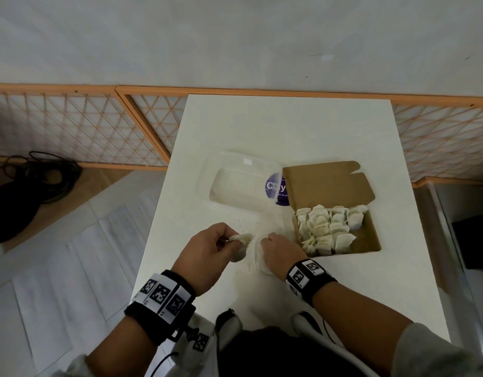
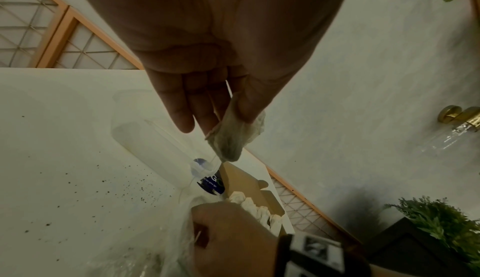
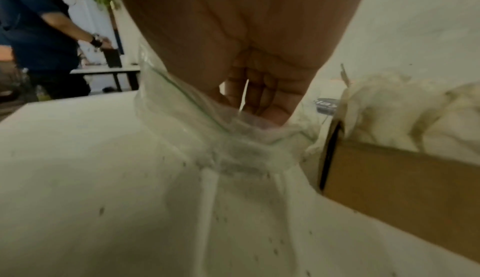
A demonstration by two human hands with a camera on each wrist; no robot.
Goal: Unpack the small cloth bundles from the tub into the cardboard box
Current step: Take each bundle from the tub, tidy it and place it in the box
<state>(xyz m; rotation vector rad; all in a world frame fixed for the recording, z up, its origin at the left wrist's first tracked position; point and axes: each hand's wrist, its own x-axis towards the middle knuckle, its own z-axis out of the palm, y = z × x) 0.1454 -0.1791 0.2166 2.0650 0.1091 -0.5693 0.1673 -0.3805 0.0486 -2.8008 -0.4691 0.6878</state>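
My left hand (image 1: 221, 244) pinches a small off-white cloth bundle (image 1: 241, 247) between thumb and fingers, just above the table's near middle; the left wrist view shows the bundle (image 2: 233, 135) hanging from the fingertips. My right hand (image 1: 275, 247) grips the crumpled mouth of a clear plastic bag (image 1: 258, 261) lying on the table, seen close in the right wrist view as the bag (image 3: 228, 141) under curled fingers. The clear tub (image 1: 243, 182) sits behind, looking empty. The open cardboard box (image 1: 368, 238) to the right holds several bundles (image 1: 327, 227).
A round purple label (image 1: 278, 190) lies between tub and box. Dark crumbs (image 2: 111, 191) speckle the white table (image 1: 289, 126). A lattice screen (image 1: 72, 129) stands behind. Another person (image 3: 39, 35) stands far off in the right wrist view.
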